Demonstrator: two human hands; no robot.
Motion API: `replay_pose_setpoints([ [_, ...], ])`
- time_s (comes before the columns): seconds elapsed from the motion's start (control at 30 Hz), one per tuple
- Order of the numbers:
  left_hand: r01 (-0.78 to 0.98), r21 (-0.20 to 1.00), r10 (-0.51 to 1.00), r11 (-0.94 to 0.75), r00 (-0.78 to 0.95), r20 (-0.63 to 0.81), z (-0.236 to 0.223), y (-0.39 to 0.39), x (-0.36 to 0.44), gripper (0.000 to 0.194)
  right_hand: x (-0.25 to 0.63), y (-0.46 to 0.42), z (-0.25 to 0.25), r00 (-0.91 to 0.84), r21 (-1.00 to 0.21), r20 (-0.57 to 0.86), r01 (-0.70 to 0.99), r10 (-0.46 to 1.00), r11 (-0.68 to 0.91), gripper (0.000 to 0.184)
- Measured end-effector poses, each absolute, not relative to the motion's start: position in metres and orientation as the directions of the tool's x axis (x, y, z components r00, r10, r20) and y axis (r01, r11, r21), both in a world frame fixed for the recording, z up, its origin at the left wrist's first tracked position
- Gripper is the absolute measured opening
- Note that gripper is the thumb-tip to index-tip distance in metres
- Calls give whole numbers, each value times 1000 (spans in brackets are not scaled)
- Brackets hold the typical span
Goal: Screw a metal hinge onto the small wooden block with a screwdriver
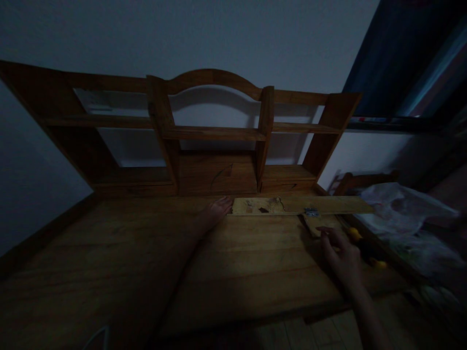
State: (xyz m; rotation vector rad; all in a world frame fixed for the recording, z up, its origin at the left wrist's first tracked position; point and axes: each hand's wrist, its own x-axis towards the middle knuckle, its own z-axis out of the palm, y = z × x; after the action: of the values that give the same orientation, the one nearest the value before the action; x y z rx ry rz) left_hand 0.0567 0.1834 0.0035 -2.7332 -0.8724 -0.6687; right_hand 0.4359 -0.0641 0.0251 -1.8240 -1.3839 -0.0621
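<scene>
A long narrow wooden board (pixel 328 205) lies across the wooden desk (pixel 237 277), its left part rough and marked by a dark patch. My left hand (pixel 217 208) rests at the board's left end, fingers stretched out and touching it. A small metal hinge (pixel 311 212) sits on the board's near edge, right of its middle. Below the hinge, a shorter wooden piece (pixel 323 224) extends toward me. Over this piece is my right hand (pixel 341 253), thumb and forefinger pinched together; anything between them is too dark and small to make out.
Behind the board stands a wooden shelf unit (pixel 215 132) against the wall. A black and yellow object (pixel 367 248) lies right of my right hand. Beyond the desk's right edge are white plastic bags (pixel 401 206) and a wooden chair back (pixel 346 184). The room is dim.
</scene>
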Motion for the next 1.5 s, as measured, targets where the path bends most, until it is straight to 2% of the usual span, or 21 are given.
replay_pose_setpoints([
  [0.2, 561, -119, 441, -819, 748, 495, -3, 189, 54, 37, 434, -66, 27, 387, -578, 505, 815, 771, -30, 31],
  [0.43, 529, -118, 390, -840, 742, 546, -6, 193, 54, 35, 433, -64, 30, 379, -557, 510, 829, 773, -39, 30],
  [0.63, 494, -98, 356, -864, 737, 574, -4, 194, 54, 34, 434, -66, 28, 382, -590, 505, 807, 774, -13, 30],
  [1.07, 539, 93, 476, -837, 634, 609, -2, 189, 54, 33, 432, -66, 30, 380, -576, 502, 817, 777, -27, 31],
  [1.27, 521, 128, 473, -844, 610, 635, 7, 183, 57, 32, 434, -65, 29, 386, -579, 493, 814, 780, -37, 30],
  [1.5, 613, 187, 571, -768, 521, 634, 3, 182, 56, 34, 434, -65, 28, 380, -575, 504, 818, 776, -27, 29],
])
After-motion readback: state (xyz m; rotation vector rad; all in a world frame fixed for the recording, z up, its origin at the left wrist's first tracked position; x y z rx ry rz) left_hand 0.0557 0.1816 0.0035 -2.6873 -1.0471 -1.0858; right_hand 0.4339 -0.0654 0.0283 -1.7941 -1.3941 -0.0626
